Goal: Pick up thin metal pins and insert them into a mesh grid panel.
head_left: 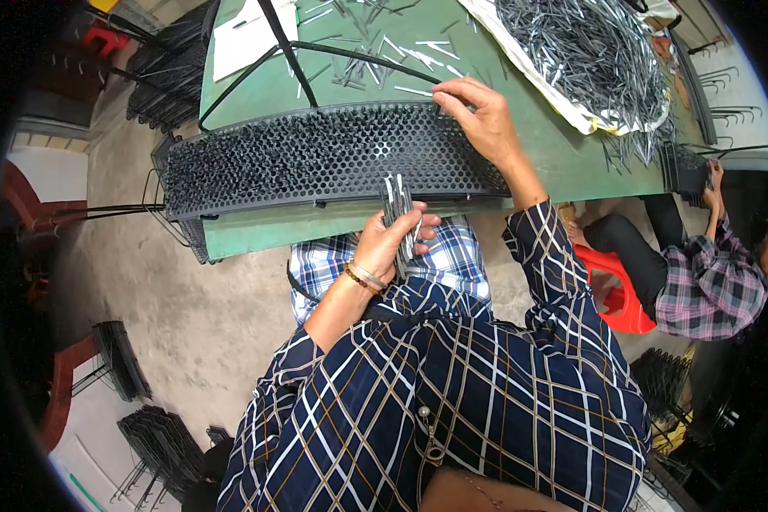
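Observation:
A bundle of thin dark sticks (396,205), some with silvery sides, is gripped upright in my left hand (387,241), close to the table edge. Above the far right part of a long black perforated rack (341,158), my right hand (485,121) is pinched, thumb against forefinger, at the end of a thin pale stick (414,91). The rack lies along the near side of the green table. Its left part is crowded with dark upright pieces, while round holes show in the middle and right.
Loose sticks (367,64) are scattered behind the rack. A large white sack (572,107) heaped with sticks lies at the far right. Black metal bars (294,64) rise over the table. A co-worker (712,290) sits at right beside a red plastic stool (619,294).

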A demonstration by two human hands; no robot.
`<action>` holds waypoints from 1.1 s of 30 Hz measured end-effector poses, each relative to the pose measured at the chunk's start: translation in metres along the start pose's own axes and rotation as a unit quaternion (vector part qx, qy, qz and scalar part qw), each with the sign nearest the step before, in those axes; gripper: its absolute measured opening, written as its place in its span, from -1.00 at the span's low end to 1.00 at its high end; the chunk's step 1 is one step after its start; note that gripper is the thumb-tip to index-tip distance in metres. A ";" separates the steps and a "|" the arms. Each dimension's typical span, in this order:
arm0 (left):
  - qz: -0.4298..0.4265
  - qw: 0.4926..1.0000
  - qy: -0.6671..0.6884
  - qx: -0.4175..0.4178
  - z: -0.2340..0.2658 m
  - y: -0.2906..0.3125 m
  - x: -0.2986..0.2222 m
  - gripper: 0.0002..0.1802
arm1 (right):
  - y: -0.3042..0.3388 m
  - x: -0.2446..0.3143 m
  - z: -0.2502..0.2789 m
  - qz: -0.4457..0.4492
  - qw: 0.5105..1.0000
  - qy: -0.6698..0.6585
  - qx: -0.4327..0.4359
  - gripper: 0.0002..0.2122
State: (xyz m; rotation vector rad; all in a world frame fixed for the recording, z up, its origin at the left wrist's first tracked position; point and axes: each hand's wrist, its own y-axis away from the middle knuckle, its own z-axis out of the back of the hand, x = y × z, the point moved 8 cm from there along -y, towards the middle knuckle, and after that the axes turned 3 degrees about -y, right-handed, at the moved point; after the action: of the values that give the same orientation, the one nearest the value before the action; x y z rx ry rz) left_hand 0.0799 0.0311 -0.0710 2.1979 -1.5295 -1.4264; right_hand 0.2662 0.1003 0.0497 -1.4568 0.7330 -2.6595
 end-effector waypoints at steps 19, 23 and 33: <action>0.011 1.000 0.010 0.011 0.000 -0.001 -0.001 -0.68 | 0.010 -0.034 -0.005 -0.102 0.987 -0.109 -0.057 -0.85; 0.009 1.000 0.011 0.012 0.000 0.001 -0.002 -0.69 | 0.007 -0.020 -0.004 -0.032 0.998 -0.038 -0.037 -0.85; 0.006 1.000 0.010 0.013 -0.001 -0.002 -0.002 -0.69 | 0.012 -0.011 -0.013 0.037 0.998 0.057 -0.014 -0.85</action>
State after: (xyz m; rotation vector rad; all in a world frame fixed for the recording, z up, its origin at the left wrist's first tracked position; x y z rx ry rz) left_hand 0.0818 0.0333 -0.0703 2.2083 -1.5609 -1.3846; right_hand 0.2594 0.0973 0.0304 -1.2655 0.8179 -2.7055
